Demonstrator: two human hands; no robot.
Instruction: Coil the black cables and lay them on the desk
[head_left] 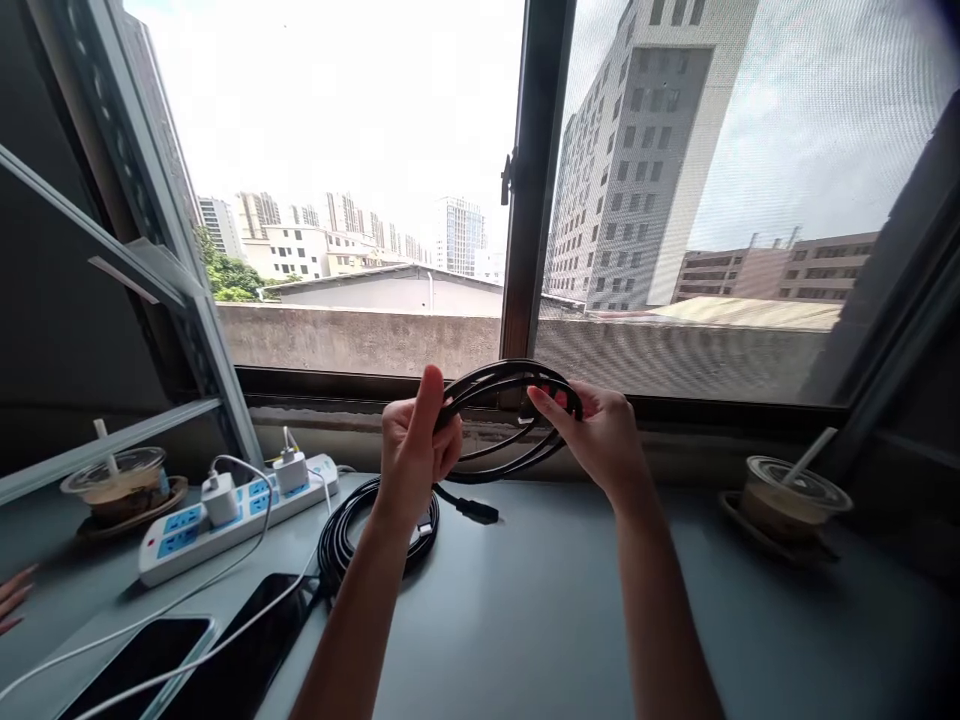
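A black cable (501,372), looped into a loose coil, is held up above the table between both hands. My left hand (420,440) is closed around the left side of the loops with its thumb pointing up. On the right side, my right hand (596,425) pinches the loops between thumb and fingers. One black plug end (477,512) hangs below the loops, near my left hand. Behind my left forearm a second coiled black cable (345,530) lies on the table, partly hidden by the arm.
A white power strip (247,515) with two chargers stands at left. Two phones (146,665) lie in front of it, crossed by white cords. Iced drinks in plastic cups stand left (124,485) and right (795,500). Another person's fingers (13,600) show at the left edge.
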